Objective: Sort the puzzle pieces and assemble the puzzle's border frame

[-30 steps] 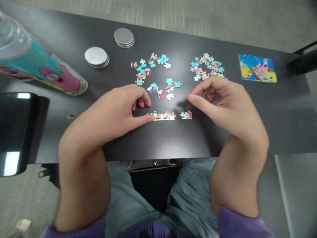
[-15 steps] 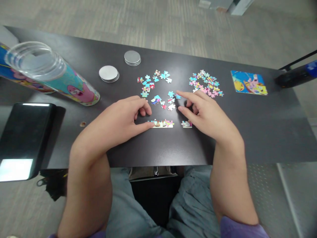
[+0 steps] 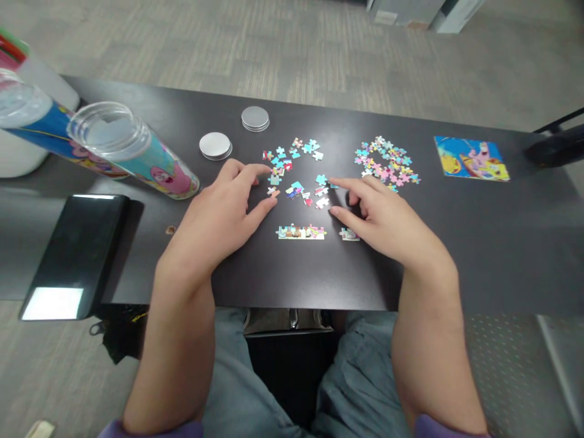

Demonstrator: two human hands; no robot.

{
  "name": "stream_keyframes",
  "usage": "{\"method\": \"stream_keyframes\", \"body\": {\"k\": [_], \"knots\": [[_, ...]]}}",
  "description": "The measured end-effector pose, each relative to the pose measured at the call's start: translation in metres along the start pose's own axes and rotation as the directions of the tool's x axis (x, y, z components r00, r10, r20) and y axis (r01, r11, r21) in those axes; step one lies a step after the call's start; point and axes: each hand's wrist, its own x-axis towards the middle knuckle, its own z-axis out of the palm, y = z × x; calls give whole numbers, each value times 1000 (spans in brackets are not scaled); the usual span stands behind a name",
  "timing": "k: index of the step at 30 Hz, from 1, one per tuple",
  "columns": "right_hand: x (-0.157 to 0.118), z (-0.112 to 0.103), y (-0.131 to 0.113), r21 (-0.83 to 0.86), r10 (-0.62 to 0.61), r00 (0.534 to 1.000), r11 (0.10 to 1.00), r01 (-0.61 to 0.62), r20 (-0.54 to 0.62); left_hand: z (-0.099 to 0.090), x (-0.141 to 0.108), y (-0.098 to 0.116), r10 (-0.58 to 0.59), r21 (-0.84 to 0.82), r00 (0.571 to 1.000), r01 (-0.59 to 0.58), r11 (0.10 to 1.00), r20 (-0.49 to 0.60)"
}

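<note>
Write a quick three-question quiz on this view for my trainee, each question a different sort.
1. True or false: the left hand covers the joined puzzle strip.
2. Which hand is nearer the picture card: left or right?
3. How many stacks of round discs are on the table?

Key: 1. False; the strip lies uncovered. 2. The right hand. 3. Two.

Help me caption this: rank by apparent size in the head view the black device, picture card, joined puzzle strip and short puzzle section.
Black device
Picture card
Joined puzzle strip
Short puzzle section, partly hidden by the right hand
</note>
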Motion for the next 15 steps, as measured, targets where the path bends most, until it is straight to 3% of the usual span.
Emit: {"method": "stream_keyframes", "body": {"k": [6,9,12,15], "knots": [[0,5,4,-43,-31,999,999,30,-34,4,1,32,-122,243,991,107,964,47],[-1,6,6,-30,-41,998,999,39,-43,3,1,40,-183,254,983,171,952,25],[-2,6,10,4,-44,998,999,45,-52,-3,-2,35,-263,211,963,268,940,-53],[-3,6,14,46,-59,996,997,62,-64,-11,-6,18,-276,145,958,285,947,-82]]}}
